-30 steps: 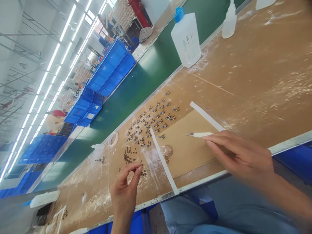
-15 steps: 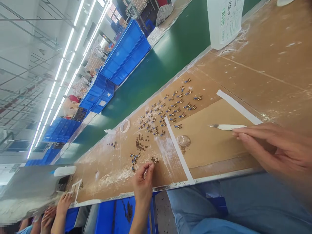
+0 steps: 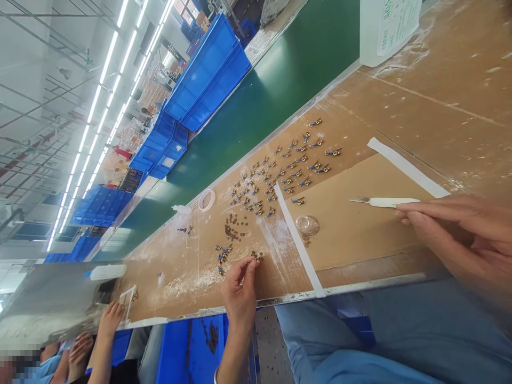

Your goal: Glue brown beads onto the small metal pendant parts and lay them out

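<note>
In the head view my right hand (image 3: 466, 229) pinches the white handle of a slim tool (image 3: 394, 202) with a thin, pointed metal tip, held over a brown sheet (image 3: 352, 229). Its tip points left, toward a small clear dish (image 3: 308, 225). My left hand (image 3: 241, 285) is closed in a thumb-and-finger pinch at a small cluster of dark brown pieces (image 3: 257, 256). What those fingertips hold is too small to make out. Just beyond lie a larger scatter of brown pieces (image 3: 232, 228) and a bunch of small blue-and-gold figures (image 3: 222, 255).
Many similar figures (image 3: 288, 173) lie spread toward the green belt (image 3: 296, 69). A tape roll (image 3: 207, 200), a small white bottle (image 3: 182, 209) and a large white jug (image 3: 384, 32) stand along the far side. Another person's hand (image 3: 111, 317) is at the left.
The view has shifted slightly. My left hand stays pinched at the brown pieces, and my right hand still holds the tool over the sheet.
</note>
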`<state>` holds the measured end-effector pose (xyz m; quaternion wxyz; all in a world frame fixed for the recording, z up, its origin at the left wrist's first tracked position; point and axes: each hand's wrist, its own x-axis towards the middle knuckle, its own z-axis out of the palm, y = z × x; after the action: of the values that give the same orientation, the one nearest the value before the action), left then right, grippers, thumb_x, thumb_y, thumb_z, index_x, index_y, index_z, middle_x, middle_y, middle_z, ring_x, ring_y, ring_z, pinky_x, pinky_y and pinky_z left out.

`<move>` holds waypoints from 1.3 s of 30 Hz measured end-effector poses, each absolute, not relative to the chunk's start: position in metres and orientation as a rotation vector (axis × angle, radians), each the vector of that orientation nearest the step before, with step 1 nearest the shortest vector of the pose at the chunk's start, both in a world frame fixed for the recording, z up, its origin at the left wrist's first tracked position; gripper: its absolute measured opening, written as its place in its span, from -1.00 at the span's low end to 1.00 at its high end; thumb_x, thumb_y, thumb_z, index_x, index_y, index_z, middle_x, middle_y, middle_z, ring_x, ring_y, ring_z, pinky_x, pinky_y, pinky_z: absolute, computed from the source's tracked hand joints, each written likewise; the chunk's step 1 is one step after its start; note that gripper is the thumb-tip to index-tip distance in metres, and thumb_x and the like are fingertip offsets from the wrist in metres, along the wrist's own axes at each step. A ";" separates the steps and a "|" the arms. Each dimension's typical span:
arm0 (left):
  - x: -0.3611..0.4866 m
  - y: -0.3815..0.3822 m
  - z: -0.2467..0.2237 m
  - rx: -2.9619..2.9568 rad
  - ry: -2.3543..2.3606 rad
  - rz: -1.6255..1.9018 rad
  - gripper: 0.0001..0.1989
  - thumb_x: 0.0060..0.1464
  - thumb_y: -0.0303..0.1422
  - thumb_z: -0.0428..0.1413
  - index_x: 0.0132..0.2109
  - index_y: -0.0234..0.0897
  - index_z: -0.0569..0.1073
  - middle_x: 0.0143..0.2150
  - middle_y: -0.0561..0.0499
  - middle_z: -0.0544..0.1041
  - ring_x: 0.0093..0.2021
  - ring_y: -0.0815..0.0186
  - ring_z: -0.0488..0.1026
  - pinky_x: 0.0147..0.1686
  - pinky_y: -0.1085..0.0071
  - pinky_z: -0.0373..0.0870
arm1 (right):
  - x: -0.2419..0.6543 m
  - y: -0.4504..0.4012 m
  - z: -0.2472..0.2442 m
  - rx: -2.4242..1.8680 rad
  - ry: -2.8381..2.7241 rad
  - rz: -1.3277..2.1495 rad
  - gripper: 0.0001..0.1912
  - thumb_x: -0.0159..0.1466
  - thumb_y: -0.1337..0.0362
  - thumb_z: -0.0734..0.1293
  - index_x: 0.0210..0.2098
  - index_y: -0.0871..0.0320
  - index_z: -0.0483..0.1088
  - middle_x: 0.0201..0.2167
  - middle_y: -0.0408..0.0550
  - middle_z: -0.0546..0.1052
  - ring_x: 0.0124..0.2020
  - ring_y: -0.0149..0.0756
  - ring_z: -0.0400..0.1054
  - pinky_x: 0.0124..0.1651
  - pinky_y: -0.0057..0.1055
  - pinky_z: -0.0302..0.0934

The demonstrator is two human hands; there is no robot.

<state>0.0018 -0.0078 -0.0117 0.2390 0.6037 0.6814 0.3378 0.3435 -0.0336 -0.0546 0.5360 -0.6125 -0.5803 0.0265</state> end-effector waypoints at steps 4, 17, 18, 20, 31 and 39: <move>0.005 -0.006 -0.012 1.641 1.830 0.933 -0.82 0.11 -0.23 0.22 -0.23 -0.23 0.61 -0.26 -0.04 0.66 -0.19 0.22 0.60 -0.10 0.33 0.48 | 0.345 -0.033 -0.055 -1.470 -1.390 0.061 -0.82 0.30 0.23 0.32 -0.11 0.02 0.48 -0.24 -0.12 0.59 -0.25 -0.33 0.49 -0.22 -0.39 0.32; 0.000 -0.006 -0.013 1.631 1.862 0.897 -0.78 0.06 -0.20 0.24 -0.24 -0.27 0.61 -0.34 -0.02 0.64 -0.36 0.26 0.61 -0.29 0.39 0.52 | 0.345 -0.035 -0.061 -1.478 -1.384 0.121 -0.78 0.31 0.22 0.30 -0.05 -0.03 0.46 -0.21 -0.15 0.58 -0.21 -0.32 0.48 -0.22 -0.37 0.31; -0.001 -0.006 -0.013 1.643 1.862 0.880 -0.78 0.06 -0.20 0.24 -0.25 -0.27 0.61 -0.34 -0.02 0.64 -0.38 0.27 0.60 -0.30 0.40 0.52 | 0.345 -0.036 -0.061 -1.480 -1.376 0.121 -0.78 0.31 0.22 0.30 -0.06 -0.03 0.47 -0.21 -0.15 0.58 -0.21 -0.32 0.48 -0.22 -0.37 0.31; 0.000 -0.004 -0.013 1.660 1.869 0.854 -0.79 0.06 -0.20 0.24 -0.27 -0.26 0.61 -0.35 -0.01 0.64 -0.39 0.28 0.60 -0.32 0.41 0.51 | 0.345 -0.037 -0.061 -1.486 -1.362 0.109 -0.77 0.30 0.22 0.32 -0.05 -0.03 0.47 -0.21 -0.14 0.58 -0.20 -0.32 0.48 -0.20 -0.37 0.31; 0.013 0.003 0.000 1.801 1.924 0.694 -0.80 0.06 -0.21 0.19 -0.33 -0.24 0.60 -0.46 0.02 0.61 -0.44 0.28 0.56 -0.36 0.41 0.47 | 0.343 -0.035 -0.054 -1.493 -1.364 0.097 -0.83 0.30 0.22 0.32 -0.13 0.02 0.49 -0.23 -0.12 0.59 -0.22 -0.32 0.49 -0.21 -0.36 0.32; 0.017 0.005 0.003 1.878 1.936 0.625 -0.81 0.08 -0.23 0.16 -0.32 -0.23 0.60 -0.44 0.03 0.61 -0.45 0.29 0.57 -0.38 0.42 0.49 | 0.343 -0.034 -0.050 -1.510 -1.370 0.096 -0.84 0.31 0.20 0.31 -0.14 0.02 0.49 -0.23 -0.13 0.60 -0.23 -0.36 0.49 -0.26 -0.40 0.31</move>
<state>0.0169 0.0048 0.0029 0.1853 0.6666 0.6871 0.2217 0.3433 -0.0344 -0.0504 0.5229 -0.6305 -0.5723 0.0401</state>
